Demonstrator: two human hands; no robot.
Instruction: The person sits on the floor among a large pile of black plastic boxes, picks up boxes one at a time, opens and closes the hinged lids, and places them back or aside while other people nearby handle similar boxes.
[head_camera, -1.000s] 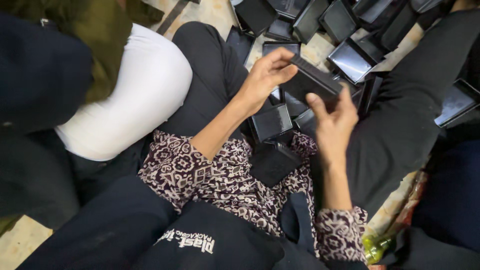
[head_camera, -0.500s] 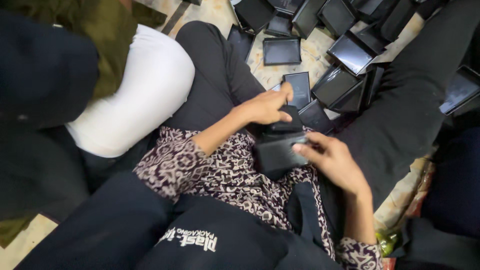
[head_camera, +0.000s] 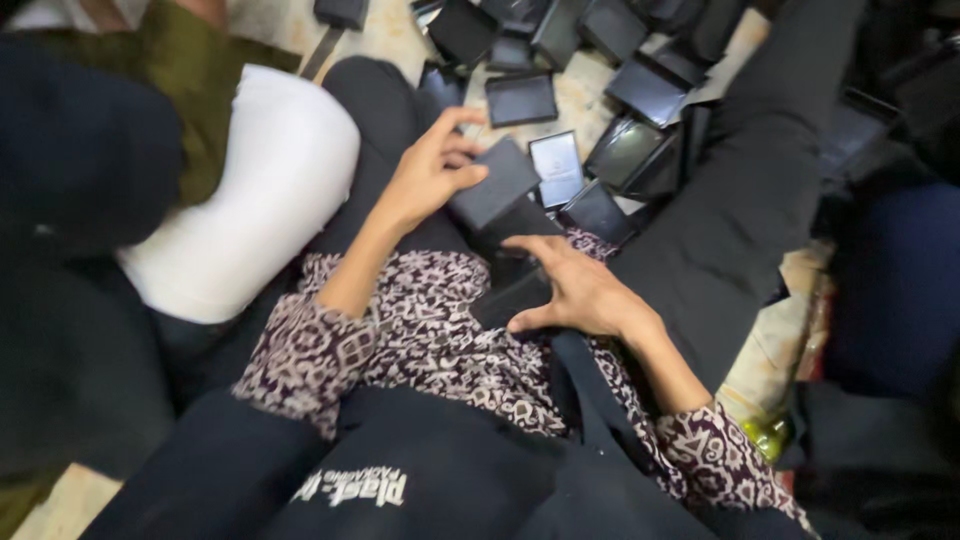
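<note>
We're pinching a flat dark square box lid (head_camera: 495, 182) in the left hand (head_camera: 425, 175), raised above the lap. Right hand (head_camera: 580, 290) is resting spread on, probably, a black box base (head_camera: 515, 295). We're keeping the lid level, corners aligned.

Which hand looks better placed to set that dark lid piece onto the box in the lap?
Probably the left hand: it already grips the dark flat piece. The right hand rests on the black box.

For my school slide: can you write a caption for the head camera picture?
Seated person's left hand lifts a flat black box while the right hand rests on the lap, open black boxes scattered ahead.
</note>
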